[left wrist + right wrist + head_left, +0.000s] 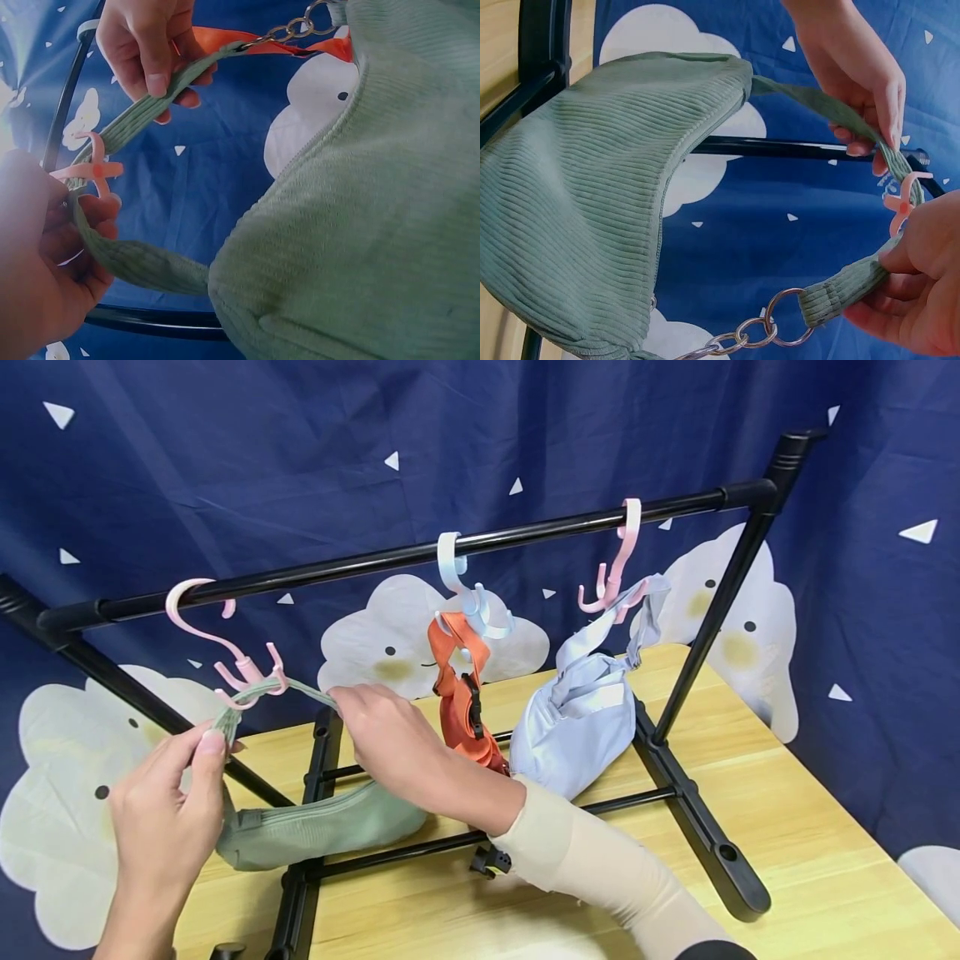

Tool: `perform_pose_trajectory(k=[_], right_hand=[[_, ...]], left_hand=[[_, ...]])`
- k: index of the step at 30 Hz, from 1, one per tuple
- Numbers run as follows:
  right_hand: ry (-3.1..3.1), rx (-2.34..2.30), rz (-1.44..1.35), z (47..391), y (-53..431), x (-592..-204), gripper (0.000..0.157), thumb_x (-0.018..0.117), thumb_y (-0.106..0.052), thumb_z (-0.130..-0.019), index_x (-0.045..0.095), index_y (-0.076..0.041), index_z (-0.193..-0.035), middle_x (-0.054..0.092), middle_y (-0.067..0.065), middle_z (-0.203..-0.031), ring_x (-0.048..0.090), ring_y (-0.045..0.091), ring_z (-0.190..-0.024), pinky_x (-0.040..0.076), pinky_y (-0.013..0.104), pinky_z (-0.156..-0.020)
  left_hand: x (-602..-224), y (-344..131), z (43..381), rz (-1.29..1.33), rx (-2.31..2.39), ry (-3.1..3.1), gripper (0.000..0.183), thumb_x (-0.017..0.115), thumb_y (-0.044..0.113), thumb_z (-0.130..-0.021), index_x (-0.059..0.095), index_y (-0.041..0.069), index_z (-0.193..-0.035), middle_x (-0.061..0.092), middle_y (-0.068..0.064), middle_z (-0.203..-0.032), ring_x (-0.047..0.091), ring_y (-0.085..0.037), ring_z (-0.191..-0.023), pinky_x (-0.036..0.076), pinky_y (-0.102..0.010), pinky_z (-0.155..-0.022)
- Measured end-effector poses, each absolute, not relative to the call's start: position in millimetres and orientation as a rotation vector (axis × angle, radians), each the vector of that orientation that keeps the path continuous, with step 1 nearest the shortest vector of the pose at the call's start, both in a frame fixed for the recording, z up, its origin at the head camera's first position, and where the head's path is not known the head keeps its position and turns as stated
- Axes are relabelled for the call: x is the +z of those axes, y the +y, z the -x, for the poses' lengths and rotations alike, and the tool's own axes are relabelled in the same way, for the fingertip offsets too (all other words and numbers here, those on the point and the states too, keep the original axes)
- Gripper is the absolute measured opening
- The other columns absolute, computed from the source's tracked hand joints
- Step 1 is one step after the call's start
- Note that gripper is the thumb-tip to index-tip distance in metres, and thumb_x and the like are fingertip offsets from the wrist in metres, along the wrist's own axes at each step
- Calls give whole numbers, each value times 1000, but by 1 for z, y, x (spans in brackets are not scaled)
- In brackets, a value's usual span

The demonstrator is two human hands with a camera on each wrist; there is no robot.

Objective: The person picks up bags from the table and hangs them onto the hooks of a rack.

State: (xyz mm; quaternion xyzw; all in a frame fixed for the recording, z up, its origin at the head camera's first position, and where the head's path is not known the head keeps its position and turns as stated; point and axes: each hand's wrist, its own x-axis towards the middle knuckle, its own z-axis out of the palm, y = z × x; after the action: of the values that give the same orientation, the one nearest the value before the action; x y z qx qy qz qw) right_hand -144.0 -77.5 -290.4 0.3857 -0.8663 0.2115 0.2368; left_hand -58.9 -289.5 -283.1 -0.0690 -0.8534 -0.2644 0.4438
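A green corduroy handbag (322,828) hangs by its strap from the left pink hook (247,672). My left hand (168,810) pinches the strap between thumb and fingers just left of the hook prongs. On the other side, my right hand (393,739) grips the same strap (847,289), close to where a metal chain (754,332) joins it. The strap passes over the prongs between both hands, as the left wrist view shows with the pink prongs (97,169) against it. Below, the bag body (367,202) hangs with its zipper side up.
A black rack rail (375,560) carries the hooks. From a blue hook (468,597) hangs an orange bag (461,710); a pale blue bag (573,727) hangs on the right pink hook (618,560). The rack's feet (705,835) stand on a wooden table (817,835) before a blue curtain.
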Motion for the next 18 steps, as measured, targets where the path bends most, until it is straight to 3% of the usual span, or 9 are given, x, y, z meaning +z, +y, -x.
perform_pose_trajectory(k=[18], right_hand=[[-2331, 583, -1070, 147, -68, -295, 30, 57, -1, -100, 63, -6, -129, 75, 2, -113, 70, 15, -102, 60, 24, -88]], left_hand=[[-291, -290, 59, 126, -677, -2130, 22, 61, 12, -103, 76, -4, -102, 53, 46, -100, 51, 26, -95, 34, -1, -84]])
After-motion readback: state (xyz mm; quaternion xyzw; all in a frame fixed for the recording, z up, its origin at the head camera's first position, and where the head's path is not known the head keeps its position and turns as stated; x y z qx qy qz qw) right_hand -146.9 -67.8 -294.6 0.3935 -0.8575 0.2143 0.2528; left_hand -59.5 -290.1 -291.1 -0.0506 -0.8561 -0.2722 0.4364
